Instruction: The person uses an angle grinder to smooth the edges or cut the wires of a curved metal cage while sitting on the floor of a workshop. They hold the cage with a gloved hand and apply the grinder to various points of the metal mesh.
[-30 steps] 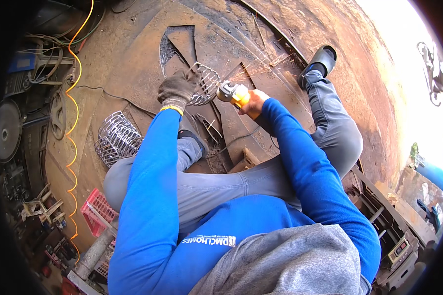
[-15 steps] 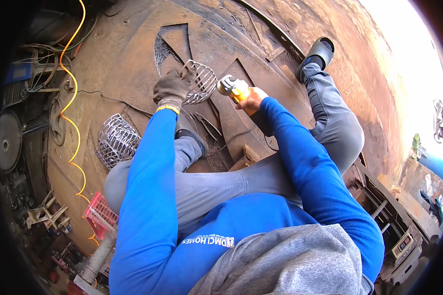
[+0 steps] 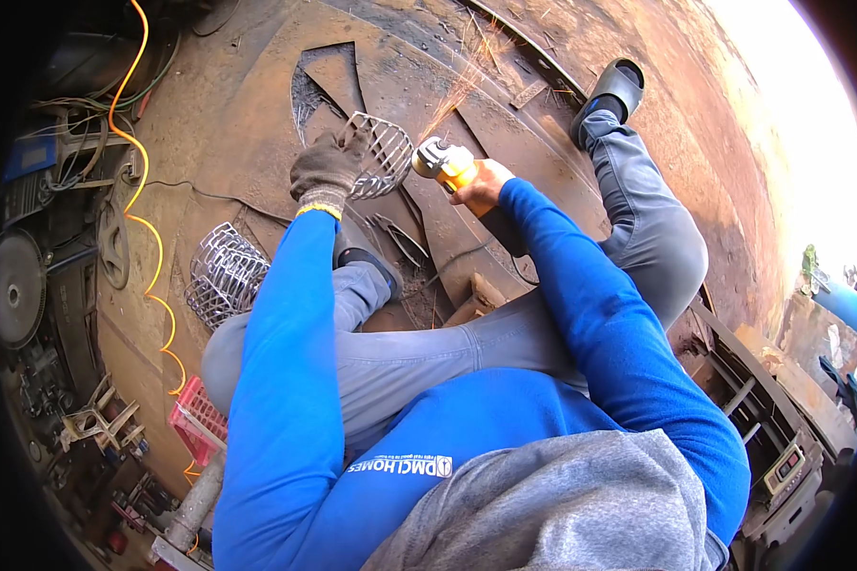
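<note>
My left hand, in a dark work glove with a yellow-edged cuff, grips the left side of a curved metal grate basket. Bare and wrapped round a yellow angle grinder, my right hand holds the tool's head against the basket's right edge. Orange sparks fly up and away from that contact. The glove covers part of the basket's near side. By my left knee, more metal grate baskets lie nested together on the floor.
Flat steel plates cover the floor, with cut-outs and loose strips. A yellow coiled hose runs down the left, near a red plastic crate and machine parts. The grinder's dark cord trails below it. A metal frame stands at right.
Sparks now stream from the grinder where none showed before. The grinder's head and basket sit slightly further left in view; both hands keep their holds.
</note>
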Motion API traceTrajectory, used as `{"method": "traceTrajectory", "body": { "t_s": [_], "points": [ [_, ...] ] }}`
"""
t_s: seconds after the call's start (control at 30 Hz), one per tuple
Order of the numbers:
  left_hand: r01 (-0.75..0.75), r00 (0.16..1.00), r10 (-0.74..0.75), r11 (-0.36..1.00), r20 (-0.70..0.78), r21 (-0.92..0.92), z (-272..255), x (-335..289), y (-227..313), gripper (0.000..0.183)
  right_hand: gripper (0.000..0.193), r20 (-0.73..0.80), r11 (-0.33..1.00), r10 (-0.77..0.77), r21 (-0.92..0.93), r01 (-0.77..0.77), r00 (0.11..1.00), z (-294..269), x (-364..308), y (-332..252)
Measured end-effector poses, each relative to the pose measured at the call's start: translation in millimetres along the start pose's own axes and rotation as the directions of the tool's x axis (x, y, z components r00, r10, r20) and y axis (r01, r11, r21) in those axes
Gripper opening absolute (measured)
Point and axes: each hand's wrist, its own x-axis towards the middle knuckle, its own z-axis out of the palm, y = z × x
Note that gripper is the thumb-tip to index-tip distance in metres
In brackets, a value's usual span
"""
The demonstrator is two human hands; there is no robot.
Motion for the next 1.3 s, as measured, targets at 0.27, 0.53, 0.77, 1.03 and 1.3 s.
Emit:
{"method": "traceTrajectory", "body": {
  "t_s": [0.27,0.53,0.77,1.03,1.3],
  "points": [
    [-0.07,0.997,0.068,0.996,-0.041,-0.049,13,5,-14,0.077,0.059,0.083,0.994,0.066,-0.09,-0.059,0.994,-7,-7,-20],
    [-0.043,0.999,0.043,0.998,0.016,-0.035,4,-2,-2,0.078,0.059,0.203,0.959,0.215,0.142,-0.246,0.955,-16,-5,0],
    [-0.008,0.999,0.01,0.998,0.041,-0.059,-3,-13,-4,0.078,0.06,0.321,0.91,0.147,0.326,-0.255,0.936,-12,-6,-3],
    [-0.053,0.997,0.058,0.996,0.059,-0.075,8,-3,-6,0.072,0.063,0.27,0.973,0.163,0.115,-0.2,0.949,-15,1,8],
    [-0.062,0.998,0.064,0.995,0.021,-0.08,14,-2,-15,0.069,0.055,0.162,0.998,-0.054,-0.007,0.056,0.985,-7,-3,-9]
  ]
}}
